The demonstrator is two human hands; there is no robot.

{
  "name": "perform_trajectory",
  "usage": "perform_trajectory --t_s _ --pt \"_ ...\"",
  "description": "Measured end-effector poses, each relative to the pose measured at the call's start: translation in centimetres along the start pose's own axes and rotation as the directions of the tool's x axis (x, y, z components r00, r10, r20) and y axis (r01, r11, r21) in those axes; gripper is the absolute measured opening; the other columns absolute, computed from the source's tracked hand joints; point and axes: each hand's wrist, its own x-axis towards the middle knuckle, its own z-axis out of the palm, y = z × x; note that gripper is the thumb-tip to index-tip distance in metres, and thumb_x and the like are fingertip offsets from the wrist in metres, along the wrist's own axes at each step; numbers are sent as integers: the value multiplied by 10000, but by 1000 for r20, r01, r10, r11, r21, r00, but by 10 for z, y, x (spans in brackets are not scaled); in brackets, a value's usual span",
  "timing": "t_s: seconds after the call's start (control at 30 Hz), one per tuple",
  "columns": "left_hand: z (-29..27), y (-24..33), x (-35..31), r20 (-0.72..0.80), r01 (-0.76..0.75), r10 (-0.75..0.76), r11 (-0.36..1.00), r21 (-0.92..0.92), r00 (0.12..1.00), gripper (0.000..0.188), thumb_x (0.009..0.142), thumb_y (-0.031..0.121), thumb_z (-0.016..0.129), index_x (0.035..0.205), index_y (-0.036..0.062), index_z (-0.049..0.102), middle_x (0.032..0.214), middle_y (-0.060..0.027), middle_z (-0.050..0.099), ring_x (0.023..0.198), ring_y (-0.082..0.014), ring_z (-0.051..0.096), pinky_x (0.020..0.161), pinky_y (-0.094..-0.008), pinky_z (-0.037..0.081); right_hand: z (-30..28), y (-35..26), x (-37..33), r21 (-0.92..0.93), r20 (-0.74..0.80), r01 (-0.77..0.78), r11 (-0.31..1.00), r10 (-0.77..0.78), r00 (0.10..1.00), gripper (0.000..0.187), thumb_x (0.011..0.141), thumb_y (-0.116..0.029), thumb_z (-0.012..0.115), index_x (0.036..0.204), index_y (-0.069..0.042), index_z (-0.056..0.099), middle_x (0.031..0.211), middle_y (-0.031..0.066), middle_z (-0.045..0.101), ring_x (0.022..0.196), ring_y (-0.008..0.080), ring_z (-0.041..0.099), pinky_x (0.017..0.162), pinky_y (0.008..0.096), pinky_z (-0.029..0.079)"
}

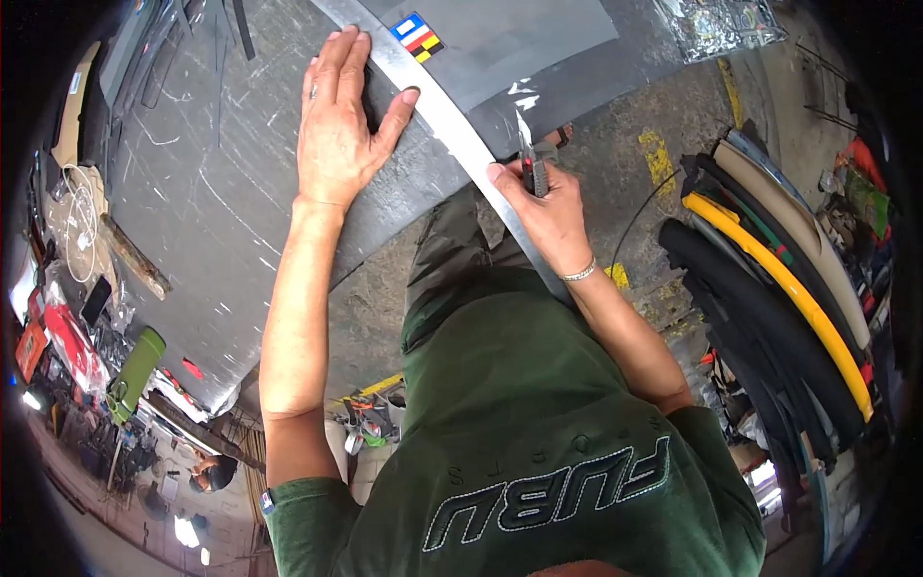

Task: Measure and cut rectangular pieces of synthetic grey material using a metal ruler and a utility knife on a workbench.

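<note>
A long metal straightedge (437,111) runs diagonally over the dark grey worktable (216,192), its near end beyond the table edge by my body. My left hand (336,130) lies flat on the table, fingers stretched out, with fingertips and thumb tip at the straightedge's left side. Closed around a utility knife (528,165) is my right hand (556,216); the blade points away from me, and the thumb tip meets the straightedge's right side. Beyond the knife lies a smooth grey sheet (519,58), partly under the straightedge. A small multicoloured sticker (416,37) sits beside the straightedge.
Dark cut strips (219,58) lie at the table's far left. Clear plastic wrap (721,29) rests at the far right. Rolls of material, one yellow (779,288), stand on the right. A green roll (137,375) and clutter are at the left. Another person (212,473) is behind, lower left.
</note>
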Motion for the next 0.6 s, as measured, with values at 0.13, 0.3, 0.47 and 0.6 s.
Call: perform_trajectory --t_s 0.13,0.3,0.47,0.6 --pt "-1 0 -1 13 3 -3 1000 8 1000 779 859 421 791 1441 -19 519 1513 -186 490 1438 -368 431 1217 -487 328 2 1 -1 17 1 16 1000 -16 1000 308 895 -295 825 884 5 758 669 -37 613 646 47 514 591 262 422" --pt "-1 2 -2 15 11 -11 1000 -12 1000 741 897 368 781 1485 23 490 1547 -167 471 1460 -369 404 1204 -471 344 6 6 -3 22 -14 21 1000 -21 1000 286 906 -274 817 886 4 755 668 -44 608 643 38 509 587 245 414" --pt "0 0 -1 9 4 -4 1000 0 1000 774 867 428 786 1443 -12 517 1519 -182 484 1440 -364 429 1217 -485 329 7 9 0 59 -25 58 997 -56 998 252 910 -243 814 910 2 752 692 -41 623 661 37 521 610 241 437" --pt "1 -1 -1 11 12 -13 1000 9 1000 781 871 446 784 1448 -8 517 1522 -179 484 1442 -363 428 1220 -486 327 5 8 1 20 -16 42 999 -42 999 258 908 -248 817 913 0 748 705 -38 630 674 39 530 625 243 450"
